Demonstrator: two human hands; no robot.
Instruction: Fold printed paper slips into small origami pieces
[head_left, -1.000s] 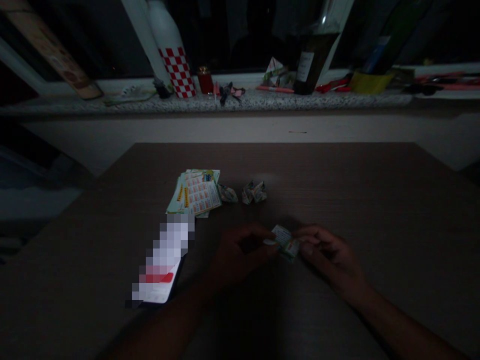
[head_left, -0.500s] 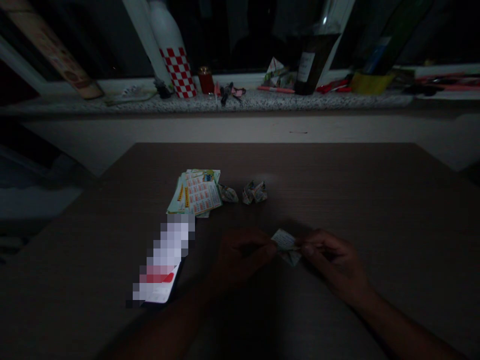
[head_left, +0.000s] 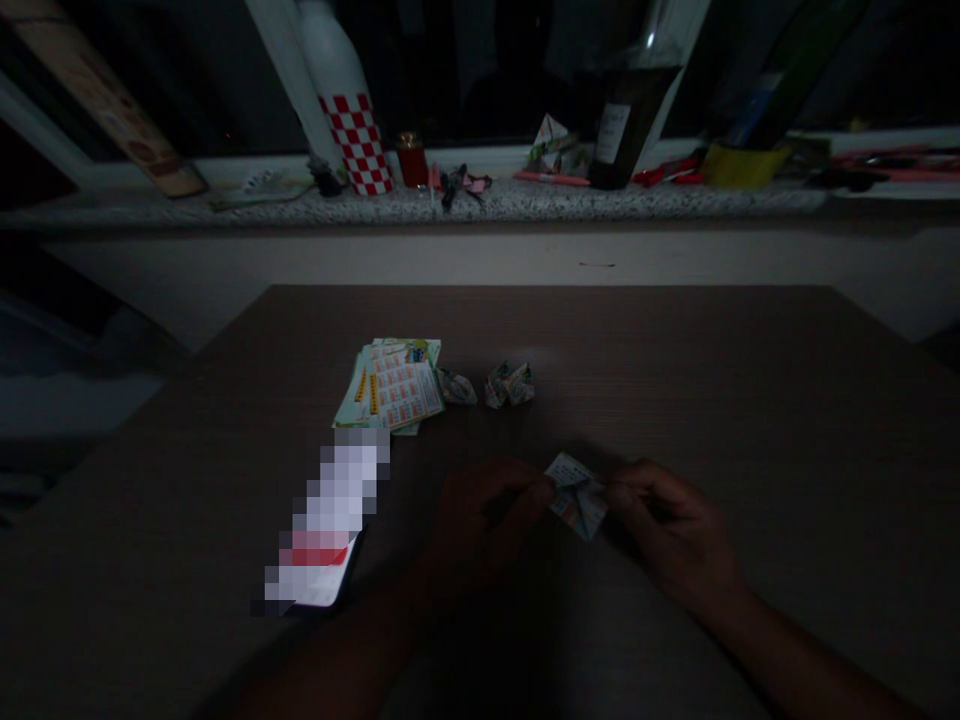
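Between my two hands is a small folded paper (head_left: 576,497), pale with printed text and creases, roughly diamond-shaped. My left hand (head_left: 487,510) pinches its left corner between thumb and fingers. At its right corner, my right hand (head_left: 667,520) grips it the same way. Beyond my hands on the dark wooden table (head_left: 712,400) lie folded paper pieces (head_left: 510,385) and a single folded piece (head_left: 456,387). That single one touches a stack of printed paper slips (head_left: 401,390).
A phone (head_left: 330,580) with a lit, blurred screen lies left of my hands. Along the stone windowsill (head_left: 495,205) stand a red-checked white bottle (head_left: 356,130), a small red jar (head_left: 411,160), a dark labelled container (head_left: 619,140) and a yellow-based holder (head_left: 742,165). The room is dim.
The folded paper has opened out flatter between my fingers, so its creased lower face now shows more. Both hands stay almost in place. The other things have not moved.
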